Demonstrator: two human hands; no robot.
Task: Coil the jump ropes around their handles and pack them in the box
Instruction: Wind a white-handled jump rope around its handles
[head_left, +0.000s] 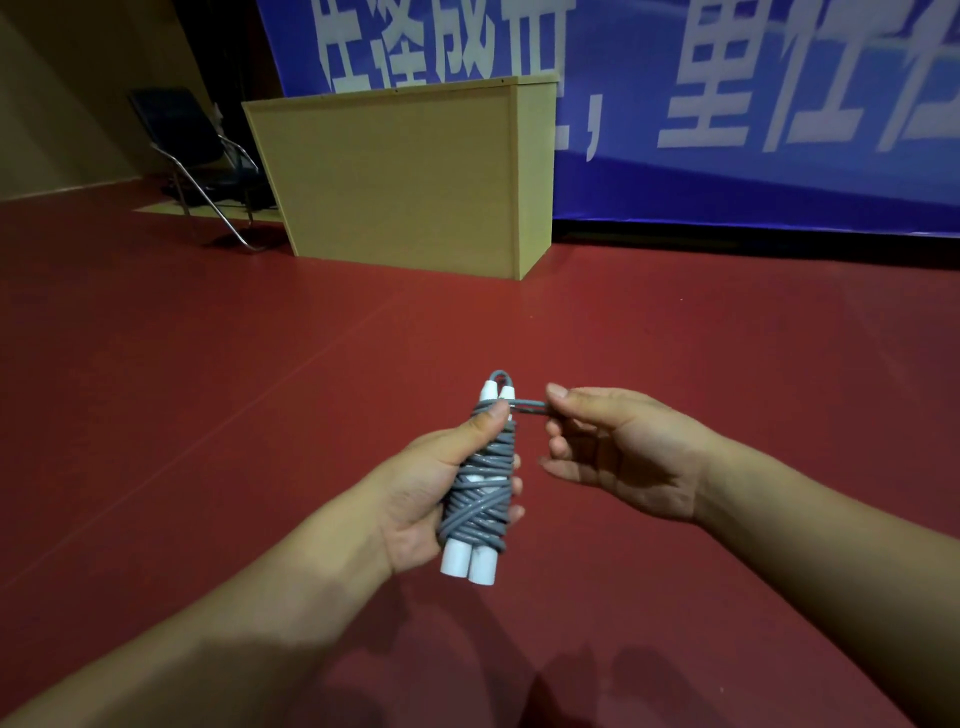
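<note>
Both forearms come in from the bottom of the view, bare, held over a red floor (208, 364). Nothing between the hands and the camera.

Left hand (431, 488) grips the jump rope (480, 493) bundle: fingers curled round the back with tips showing at the right side, thumb laid up the front near the top. Bundle is held in the air, roughly upright and tilted a little, not resting on anything.

Bundle = two white handles (470, 564) side by side, smooth plastic cylinders, flat butt ends sticking out below the wraps, narrower rounded tips out the top. Grey cord is wound round both, glossy, round section, turns crossing each other in untidy diagonals; a bit of white shows through mid-bundle. A small grey loop arches between the two handle tips.

Right hand (618, 447) sits just beside the bundle top, pinching the free cord end (530, 408) between thumb and forefinger; the other fingers are loosely curled below and hold nothing. That short stretch runs about level from the top of the wraps to the pinch, doubled, looks taut.

Floor is matte, uniform, faint seam lines running diagonally.

Further back, well apart from the hands: a pale wooden cabinet (400, 176), a plain-panelled box standing on the floor. Left of it, a dark chair (187, 140) with a bent metal tube frame, partly hidden by the cabinet. Behind everything, a blue banner (727, 104) with large white characters, blurred, across the wall.
</note>
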